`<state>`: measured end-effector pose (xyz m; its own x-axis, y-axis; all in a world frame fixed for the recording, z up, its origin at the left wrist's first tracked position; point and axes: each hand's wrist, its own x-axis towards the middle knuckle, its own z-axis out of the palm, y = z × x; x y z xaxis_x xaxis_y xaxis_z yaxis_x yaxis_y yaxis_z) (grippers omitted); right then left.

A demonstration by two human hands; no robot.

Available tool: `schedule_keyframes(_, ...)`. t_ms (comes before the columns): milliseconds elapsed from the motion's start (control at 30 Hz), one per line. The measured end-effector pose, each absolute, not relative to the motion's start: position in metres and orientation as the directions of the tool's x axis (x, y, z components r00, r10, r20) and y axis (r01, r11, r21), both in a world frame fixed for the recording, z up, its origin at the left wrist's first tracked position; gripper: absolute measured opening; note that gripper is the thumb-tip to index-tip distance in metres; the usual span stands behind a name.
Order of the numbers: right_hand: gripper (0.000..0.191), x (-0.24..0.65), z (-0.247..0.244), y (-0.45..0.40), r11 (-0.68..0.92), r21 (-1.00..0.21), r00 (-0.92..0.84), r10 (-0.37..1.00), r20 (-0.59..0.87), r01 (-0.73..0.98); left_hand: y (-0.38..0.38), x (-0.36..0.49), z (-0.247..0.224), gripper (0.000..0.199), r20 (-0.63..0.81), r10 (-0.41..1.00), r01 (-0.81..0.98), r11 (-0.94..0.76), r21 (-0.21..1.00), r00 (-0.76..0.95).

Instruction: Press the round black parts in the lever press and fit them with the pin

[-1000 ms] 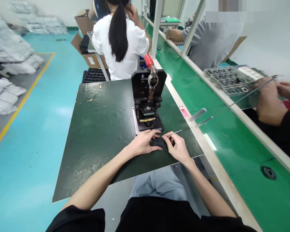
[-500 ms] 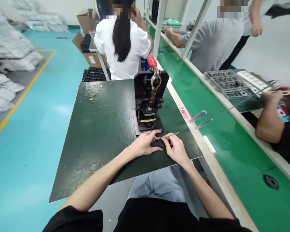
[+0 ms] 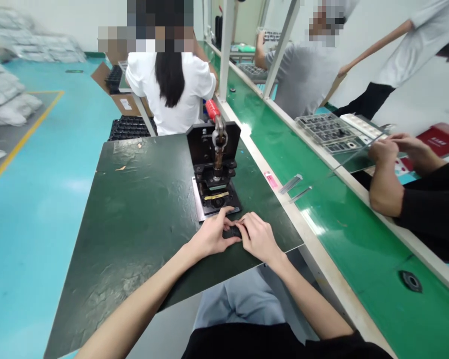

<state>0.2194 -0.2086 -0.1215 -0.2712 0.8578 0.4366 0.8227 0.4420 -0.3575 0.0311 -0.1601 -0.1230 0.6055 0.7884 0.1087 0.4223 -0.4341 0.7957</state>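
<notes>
A small black plastic part (image 3: 232, 233) lies on the dark green tabletop (image 3: 142, 199), just in front of a hand press (image 3: 217, 169). My left hand (image 3: 211, 235) grips this part from the left, thumb on the near side and fingers on the far side. From the right, my right hand (image 3: 258, 237) pinches at the part's upper right edge with thumb and fingertips together. Whatever sits between those fingertips is hidden. The press has a red handle (image 3: 212, 108) standing up and a yellow strip (image 3: 216, 196) across its lower fixture.
Right of the table runs a green conveyor (image 3: 322, 214) behind a white rail, with bundles of thin metal rods (image 3: 292, 183) on the rail and a black ring-shaped part (image 3: 410, 281) on the belt. Co-workers sit ahead and across the belt, near a compartment tray (image 3: 322, 129).
The thin metal rod that stuck out from my right hand no longer shows. My right fingers have closed in on the black part. The whole view has shifted, with the scene sliding left.
</notes>
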Motion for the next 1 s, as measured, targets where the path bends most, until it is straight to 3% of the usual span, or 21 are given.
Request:
schedule_keyframes(267, 0.022, 0.213, -0.128, -0.202, 0.454, -0.461, -0.231, 0.857, 0.461, 0.763, -0.157, 0.026, -0.12, 0.067, 0.112, 0.802, 0.44, -0.432, 0.787, 0.587)
schedule_keyframes(333, 0.022, 0.212, -0.127, -0.201, 0.434, -0.536, -0.183, 0.87, 0.457, 0.724, -0.156, 0.026, -0.119, 0.064, 0.112, 0.804, 0.445, -0.432, 0.784, 0.584)
schedule_keyframes(467, 0.024, 0.218, -0.121, -0.203, 0.3, -0.786, 0.189, 0.867, 0.461, 0.541, -0.155, 0.027, -0.116, 0.062, 0.098, 0.819, 0.47, -0.418, 0.778, 0.565)
schedule_keyframes(533, 0.023, 0.225, -0.118, -0.209, 0.271, -0.832, 0.362, 0.804, 0.473, 0.485, -0.157, 0.029, -0.114, 0.064, 0.082, 0.824, 0.478, -0.402, 0.781, 0.561)
schedule_keyframes(633, 0.026, 0.239, -0.113, -0.218, 0.302, -0.759, 0.312, 0.777, 0.546, 0.576, -0.16, 0.032, -0.113, 0.068, 0.048, 0.83, 0.486, -0.371, 0.791, 0.555)
schedule_keyframes(733, 0.033, 0.251, -0.108, -0.221, 0.39, -0.587, 0.109, 0.761, 0.639, 0.71, -0.161, 0.034, -0.114, 0.072, 0.027, 0.833, 0.489, -0.35, 0.799, 0.552)
schedule_keyframes(867, 0.047, 0.257, -0.101, -0.215, 0.531, -0.384, -0.117, 0.686, 0.718, 0.755, -0.162, 0.035, -0.117, 0.074, 0.032, 0.822, 0.463, -0.352, 0.813, 0.568)
schedule_keyframes(1000, 0.055, 0.254, -0.095, -0.21, 0.548, -0.368, -0.084, 0.633, 0.77, 0.751, -0.163, 0.034, -0.12, 0.075, 0.046, 0.817, 0.447, -0.361, 0.819, 0.575)
